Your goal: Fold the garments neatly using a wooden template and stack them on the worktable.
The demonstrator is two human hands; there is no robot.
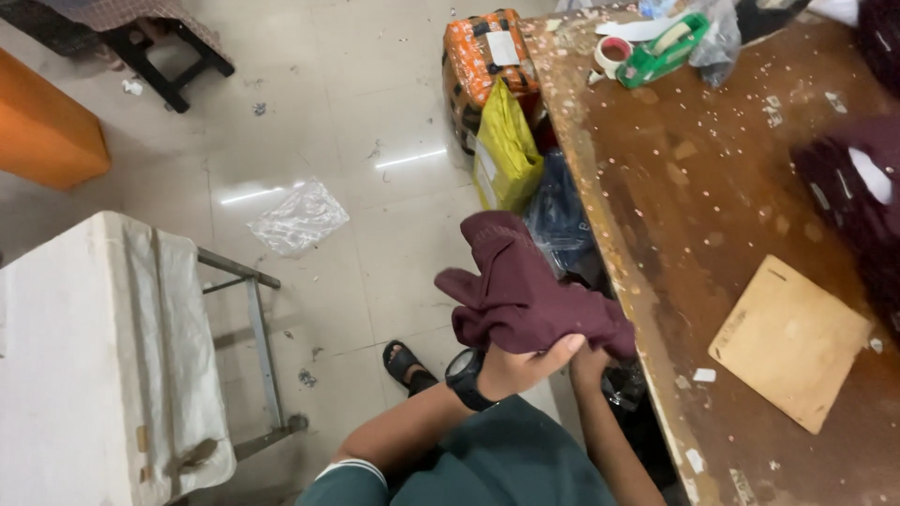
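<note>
Both grips are closed on the maroon garment (520, 290): left hand (520, 367) bunches its lower edge, right hand (589, 361) sits mostly hidden beneath. The garment hangs over the floor (356, 112), beside the worktop (712, 215). Advised: keep the cloth gathered, clear of the worktop edge.

A pale tiled floor (356, 122) catches streaks of lamp light and is littered with scraps. Right of it stands a worn brown table (712, 215). Left of the table stands a white padded bench (84, 375); beyond it, an orange block (42, 131) and a dark stool (164, 61).
</note>
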